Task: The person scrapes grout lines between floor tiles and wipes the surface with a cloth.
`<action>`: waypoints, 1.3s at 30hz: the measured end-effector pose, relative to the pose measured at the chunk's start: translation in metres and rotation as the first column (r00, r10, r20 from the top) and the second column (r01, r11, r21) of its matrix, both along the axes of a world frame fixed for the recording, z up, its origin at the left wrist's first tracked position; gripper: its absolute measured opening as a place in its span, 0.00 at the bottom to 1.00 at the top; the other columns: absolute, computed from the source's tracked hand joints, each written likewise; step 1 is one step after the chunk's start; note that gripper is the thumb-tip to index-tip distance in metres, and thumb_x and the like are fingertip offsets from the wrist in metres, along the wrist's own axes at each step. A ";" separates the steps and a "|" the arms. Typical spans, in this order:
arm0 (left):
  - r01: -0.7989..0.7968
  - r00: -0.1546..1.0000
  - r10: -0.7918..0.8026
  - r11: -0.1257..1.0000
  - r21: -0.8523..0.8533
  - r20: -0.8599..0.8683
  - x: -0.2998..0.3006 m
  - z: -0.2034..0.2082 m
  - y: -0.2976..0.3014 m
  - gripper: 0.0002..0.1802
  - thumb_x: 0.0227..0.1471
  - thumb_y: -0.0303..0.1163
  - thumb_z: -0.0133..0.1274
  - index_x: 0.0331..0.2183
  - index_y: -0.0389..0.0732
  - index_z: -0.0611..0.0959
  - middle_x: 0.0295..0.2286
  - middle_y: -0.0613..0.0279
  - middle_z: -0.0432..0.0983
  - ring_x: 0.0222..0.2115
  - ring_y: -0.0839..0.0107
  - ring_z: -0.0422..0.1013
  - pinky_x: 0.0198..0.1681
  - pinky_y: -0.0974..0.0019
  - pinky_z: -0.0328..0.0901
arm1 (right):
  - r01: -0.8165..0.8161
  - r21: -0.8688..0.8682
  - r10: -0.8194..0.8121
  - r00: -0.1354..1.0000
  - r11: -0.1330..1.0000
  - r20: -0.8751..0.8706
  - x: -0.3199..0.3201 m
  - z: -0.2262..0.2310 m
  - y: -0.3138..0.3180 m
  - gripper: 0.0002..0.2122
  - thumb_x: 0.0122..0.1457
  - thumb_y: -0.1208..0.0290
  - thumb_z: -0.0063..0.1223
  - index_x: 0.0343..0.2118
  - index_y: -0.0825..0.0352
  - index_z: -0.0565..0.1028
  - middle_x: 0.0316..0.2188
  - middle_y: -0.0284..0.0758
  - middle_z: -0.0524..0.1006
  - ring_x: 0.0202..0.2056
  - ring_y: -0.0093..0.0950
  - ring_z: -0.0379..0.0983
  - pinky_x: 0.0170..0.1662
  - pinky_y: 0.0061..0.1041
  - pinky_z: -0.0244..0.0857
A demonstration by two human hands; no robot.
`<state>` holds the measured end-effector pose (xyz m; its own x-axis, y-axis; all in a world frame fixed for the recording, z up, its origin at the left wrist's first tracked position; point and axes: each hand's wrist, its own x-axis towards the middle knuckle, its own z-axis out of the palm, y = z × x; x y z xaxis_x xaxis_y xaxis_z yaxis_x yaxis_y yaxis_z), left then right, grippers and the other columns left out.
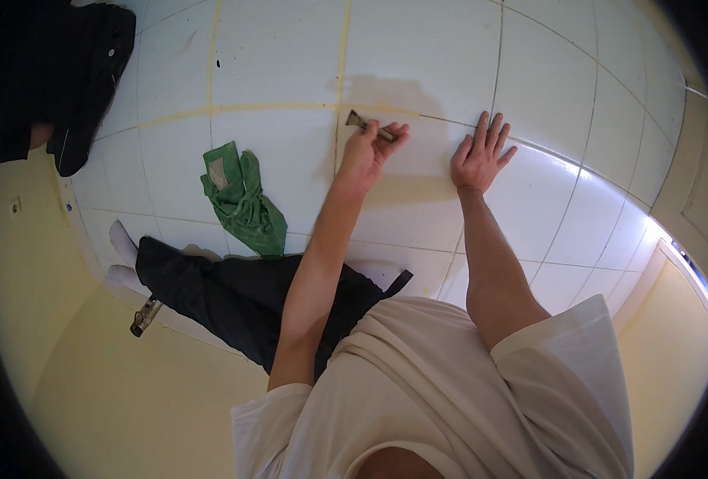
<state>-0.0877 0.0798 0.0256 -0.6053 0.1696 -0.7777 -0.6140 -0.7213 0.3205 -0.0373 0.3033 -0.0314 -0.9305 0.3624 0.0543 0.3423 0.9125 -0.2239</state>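
Scraper-like tool, small and slim, is in the person's left hand, above the white tiled floor. Its flared end is dark with dull, mottled paler patches, widening to a nearly straight edge that points up and to the left. Its narrow handle runs back at a slant under the fingers, and a brownish stub of it shows again beyond them. The middle is hidden by the grip, and whether the edge touches the tile cannot be told. It lies just beside the crossing of two yellowish grout lines; other joints look thin and grey.

The left hand's thumb and fingers are curled closed around the handle. The right hand is laid on the tiles to the right, palm down, its fingers straight and spread, holding nothing.

To the left of the left forearm, a crumpled green cloth with a pale patch lies on the floor. Below it stretch legs in dark trousers, ending in white socks. Near them is a cylindrical object with a black end. Dark clothing with a pale round button shows at upper left.
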 end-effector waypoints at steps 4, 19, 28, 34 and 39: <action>0.068 0.996 -0.066 0.997 0.022 -0.060 0.007 -0.010 0.012 0.15 0.74 0.33 0.37 0.40 0.31 0.72 0.41 0.47 0.77 0.53 0.47 0.74 0.60 0.48 0.73 | 0.001 0.011 -0.001 1.000 1.000 0.002 0.001 0.000 0.002 0.30 0.67 0.61 0.37 0.73 0.54 0.56 0.76 0.34 0.48 0.76 0.42 0.39 0.72 0.64 0.24; 0.612 0.745 -0.660 0.733 -0.298 -0.096 0.016 0.001 -0.043 0.14 0.71 0.37 0.46 0.53 0.44 0.72 0.29 0.64 0.76 0.28 0.69 0.76 0.31 0.65 0.71 | -0.002 -0.001 0.002 1.000 1.000 0.006 0.001 0.000 0.000 0.30 0.67 0.62 0.38 0.73 0.52 0.56 0.76 0.35 0.49 0.76 0.42 0.39 0.72 0.63 0.24; 0.086 0.538 -0.827 -0.138 -0.987 0.163 -0.011 0.040 -0.109 0.17 0.67 0.34 0.50 0.55 0.45 0.79 0.25 0.57 0.76 0.24 0.56 0.70 0.32 0.56 0.67 | 0.001 0.005 -0.001 1.000 1.000 -0.004 0.001 0.001 0.001 0.30 0.66 0.62 0.38 0.73 0.52 0.56 0.76 0.35 0.49 0.76 0.42 0.39 0.72 0.63 0.25; -0.104 0.389 -0.920 -0.097 -0.990 0.049 -0.026 0.031 -0.104 0.17 0.62 0.26 0.54 0.52 0.43 0.85 0.27 0.55 0.73 0.31 0.56 0.68 0.38 0.55 0.65 | 0.006 0.010 -0.006 1.000 1.000 0.013 0.001 0.001 0.001 0.31 0.66 0.62 0.38 0.73 0.52 0.57 0.76 0.35 0.49 0.76 0.42 0.40 0.72 0.63 0.25; -0.085 0.467 -0.884 -0.015 -0.996 -0.027 -0.025 0.012 -0.106 0.14 0.58 0.22 0.57 0.45 0.42 0.89 0.29 0.57 0.75 0.33 0.58 0.70 0.40 0.57 0.69 | 0.010 0.000 -0.010 1.000 1.000 0.005 0.000 0.000 0.001 0.31 0.66 0.62 0.38 0.73 0.52 0.57 0.76 0.34 0.49 0.76 0.42 0.39 0.72 0.63 0.25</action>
